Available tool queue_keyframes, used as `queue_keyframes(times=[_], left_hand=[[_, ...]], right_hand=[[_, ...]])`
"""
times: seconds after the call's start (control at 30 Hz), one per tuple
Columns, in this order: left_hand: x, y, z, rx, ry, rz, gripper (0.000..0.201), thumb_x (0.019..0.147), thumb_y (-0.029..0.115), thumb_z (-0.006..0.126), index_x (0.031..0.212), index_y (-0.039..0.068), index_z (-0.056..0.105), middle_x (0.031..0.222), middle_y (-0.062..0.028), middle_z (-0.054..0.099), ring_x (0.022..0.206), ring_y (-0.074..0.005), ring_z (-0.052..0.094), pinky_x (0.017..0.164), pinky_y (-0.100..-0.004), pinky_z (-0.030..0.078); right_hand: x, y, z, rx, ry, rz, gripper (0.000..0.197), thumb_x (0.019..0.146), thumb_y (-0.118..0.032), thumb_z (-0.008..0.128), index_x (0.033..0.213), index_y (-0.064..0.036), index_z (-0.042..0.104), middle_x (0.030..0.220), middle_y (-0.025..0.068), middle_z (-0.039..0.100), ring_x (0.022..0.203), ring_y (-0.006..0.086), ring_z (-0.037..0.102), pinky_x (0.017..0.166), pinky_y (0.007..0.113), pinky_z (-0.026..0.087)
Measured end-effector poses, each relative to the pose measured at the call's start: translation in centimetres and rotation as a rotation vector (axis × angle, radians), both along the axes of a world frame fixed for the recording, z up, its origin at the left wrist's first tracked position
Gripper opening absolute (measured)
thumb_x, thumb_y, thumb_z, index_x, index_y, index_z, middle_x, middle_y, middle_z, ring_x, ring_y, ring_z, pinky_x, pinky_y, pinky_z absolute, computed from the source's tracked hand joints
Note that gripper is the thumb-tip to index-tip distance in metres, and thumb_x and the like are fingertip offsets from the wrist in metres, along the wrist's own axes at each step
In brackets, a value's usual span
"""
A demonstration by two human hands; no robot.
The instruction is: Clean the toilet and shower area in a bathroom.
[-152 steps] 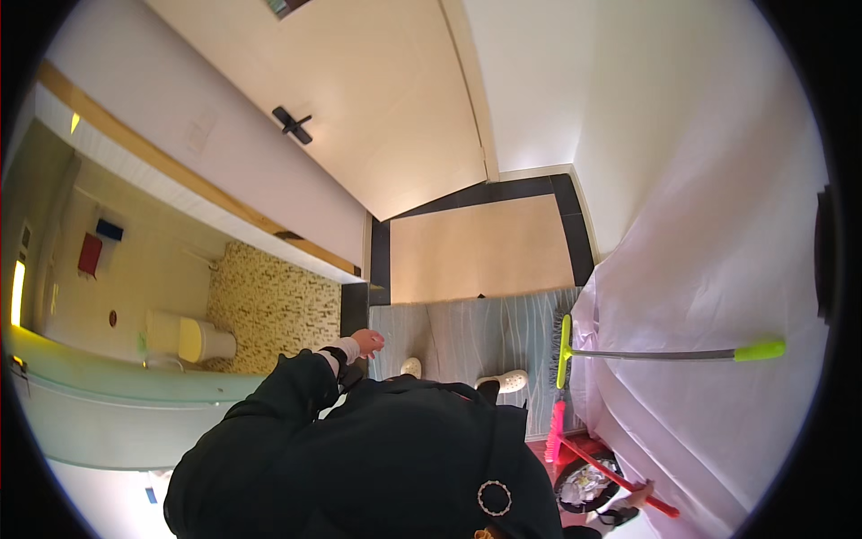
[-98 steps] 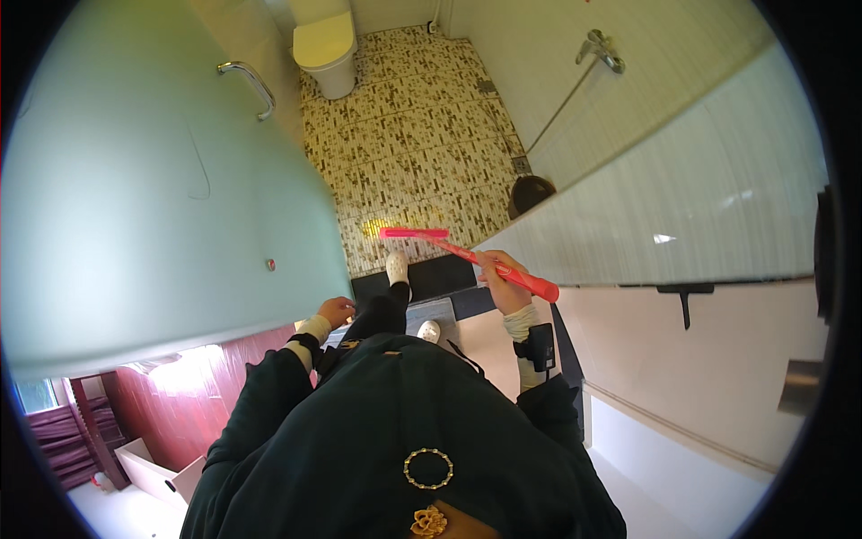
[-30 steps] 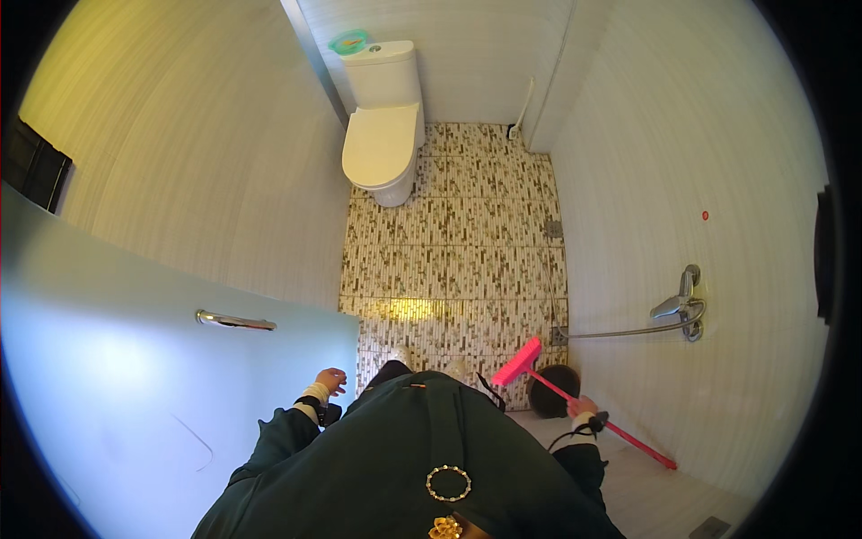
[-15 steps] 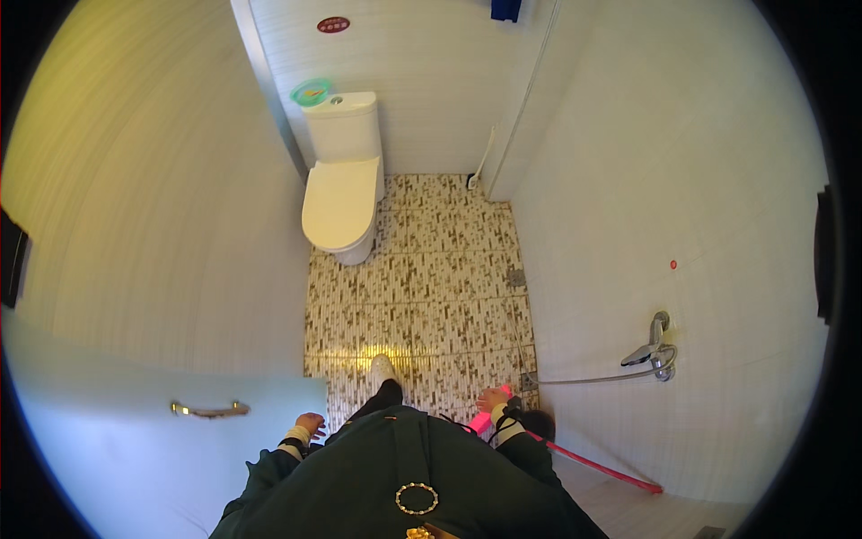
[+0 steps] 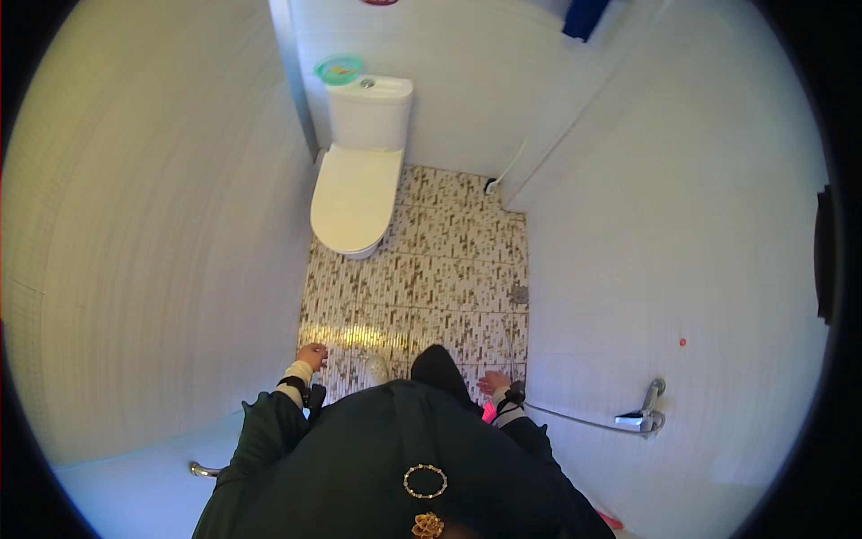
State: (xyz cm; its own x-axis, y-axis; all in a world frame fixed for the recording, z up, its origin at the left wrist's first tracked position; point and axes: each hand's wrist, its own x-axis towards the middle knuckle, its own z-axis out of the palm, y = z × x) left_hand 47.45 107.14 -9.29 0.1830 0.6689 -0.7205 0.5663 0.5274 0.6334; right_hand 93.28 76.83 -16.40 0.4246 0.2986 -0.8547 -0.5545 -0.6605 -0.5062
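My left hand point(image 5: 312, 356) hangs over the tiled floor beside the left wall, its fingers loosely apart and holding nothing. Low in front of my body, my right hand point(image 5: 493, 384) is open too, with its fingers stretched to the left. A bright pink object point(image 5: 488, 412) shows just below that hand, mostly hidden by my arm and dark green clothing; its kind cannot be made out. Farther ahead stands a white toilet point(image 5: 356, 198) with its lid down. A green plastic basin point(image 5: 339, 70) with something yellowish in it rests on the tank.
On the right wall is a metal mixer tap point(image 5: 642, 419) with a thin hose. A white-handled brush point(image 5: 508, 166) leans in the far corner. The floor drain point(image 5: 519, 294) lies by the right wall. A door handle point(image 5: 205, 470) shows at lower left, and something blue point(image 5: 584, 18) hangs high up.
I have stepped forward into the room, one dark-clad leg now ahead. The door handle and tap have slid toward the lower edge. Both hands remain low and empty.
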Motion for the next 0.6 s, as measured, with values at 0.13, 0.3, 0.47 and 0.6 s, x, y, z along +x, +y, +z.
queue_keyframes(times=[0.13,0.3,0.47,0.6], left_hand=[[-0.6,-0.2,0.6,-0.169,0.058,0.056,0.033,0.083,0.022,0.054,0.112,0.005,0.052,0.093,-0.0106,0.064,0.067,-0.0232,0.065,0.053,-0.0335,0.050],[-3.4,-1.7,1.5,-0.379,0.159,0.247,0.035,0.083,0.021,0.052,0.114,0.004,0.050,0.097,-0.0151,0.062,0.070,-0.0286,0.065,0.054,-0.0369,0.051],[-1.9,0.0,3.8,-0.424,0.112,0.405,0.034,0.083,0.014,0.051,0.115,0.004,0.047,0.096,-0.0156,0.062,0.072,-0.0300,0.065,0.056,-0.0394,0.053],[0.6,1.4,7.2,-0.343,0.065,0.469,0.034,0.081,0.016,0.055,0.113,0.004,0.052,0.093,-0.0120,0.063,0.069,-0.0227,0.065,0.058,-0.0317,0.051]], right_hand=[[2.6,7.1,0.2,-0.009,0.158,0.019,0.026,0.082,-0.024,0.053,0.103,-0.0078,0.049,0.087,0.0113,0.062,0.069,0.0268,0.064,0.053,0.038,0.052],[7.1,15.3,-5.9,-0.132,0.109,0.189,0.021,0.082,-0.025,0.053,0.096,-0.0094,0.052,0.084,0.0103,0.062,0.069,0.0276,0.064,0.054,0.043,0.052],[14.7,28.5,-12.8,-0.109,-0.310,1.151,0.022,0.083,-0.022,0.049,0.077,-0.0040,0.059,0.065,0.0121,0.060,0.059,0.0237,0.062,0.048,0.036,0.050],[9.4,43.3,-6.3,-0.054,-0.268,0.736,0.023,0.084,-0.021,0.050,0.077,-0.0014,0.061,0.056,0.0113,0.058,0.049,0.0223,0.058,0.043,0.034,0.046]])
